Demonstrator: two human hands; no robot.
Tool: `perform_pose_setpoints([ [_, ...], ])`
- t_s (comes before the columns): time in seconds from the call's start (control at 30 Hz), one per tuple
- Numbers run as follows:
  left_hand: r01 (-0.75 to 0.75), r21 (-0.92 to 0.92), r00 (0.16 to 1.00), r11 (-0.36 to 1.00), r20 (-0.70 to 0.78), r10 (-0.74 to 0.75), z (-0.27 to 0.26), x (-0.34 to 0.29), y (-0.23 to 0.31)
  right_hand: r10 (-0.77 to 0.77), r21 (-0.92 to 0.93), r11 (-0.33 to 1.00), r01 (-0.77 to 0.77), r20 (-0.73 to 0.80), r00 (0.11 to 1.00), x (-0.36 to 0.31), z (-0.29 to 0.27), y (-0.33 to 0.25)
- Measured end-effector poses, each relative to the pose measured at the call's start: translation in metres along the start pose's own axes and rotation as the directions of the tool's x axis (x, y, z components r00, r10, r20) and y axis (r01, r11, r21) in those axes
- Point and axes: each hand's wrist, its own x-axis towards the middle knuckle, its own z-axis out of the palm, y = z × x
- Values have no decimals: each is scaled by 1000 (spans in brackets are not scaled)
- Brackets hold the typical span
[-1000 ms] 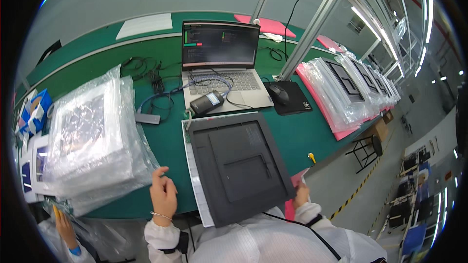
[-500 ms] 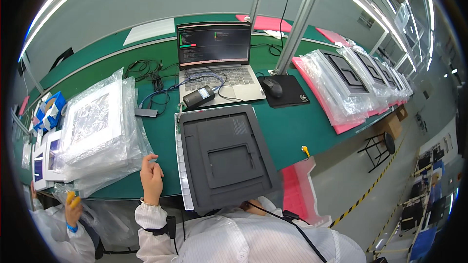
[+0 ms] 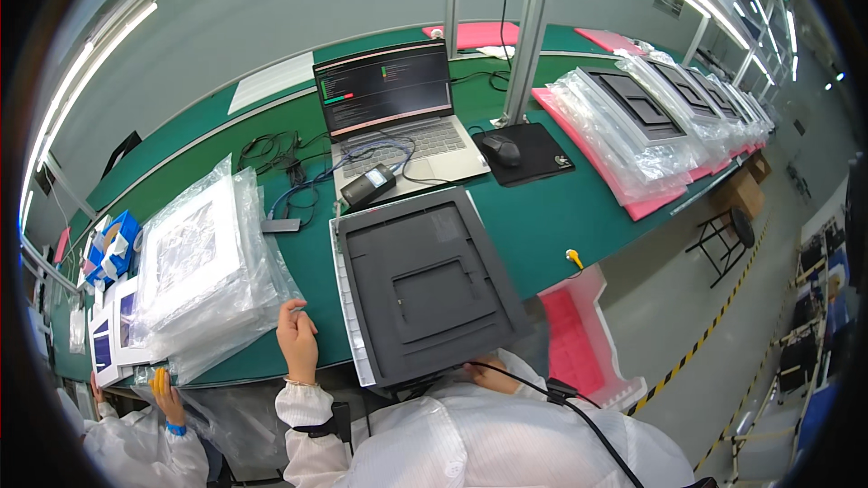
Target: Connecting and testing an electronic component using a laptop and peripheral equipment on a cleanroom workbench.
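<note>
A dark grey moulded tray lies on the green bench right in front of me, over a clear bag with a perforated white edge. My right hand is under the tray's near edge and grips it; its fingers are mostly hidden. My left hand rests on the bench edge with fingers loosely curled, touching the corner of a stack of white panels in clear plastic bags. It holds nothing.
An open laptop with cables and a handheld scanner stands behind the tray. A mouse on a black pad lies to the right, then bagged grey trays on pink foam. Another person's hand reaches in at lower left.
The camera view has shifted, so the tray sits more to the right and nearer. My left hand has slid right along the bench edge next to the bagged stack. The right hand stays under the tray.
</note>
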Motion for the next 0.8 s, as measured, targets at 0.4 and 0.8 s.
perform_pose_setpoints([
  [0.4, -23, 26, 1000, 999, 13, 23, 1, 4, 1, -44, -90, 995, 48, 50, 998, 9, -32, -11],
  [0.8, 52, -9, 998, 999, 41, -52, 0, -1, 8, -95, -162, 979, 123, 172, 981, 19, -53, -40],
])
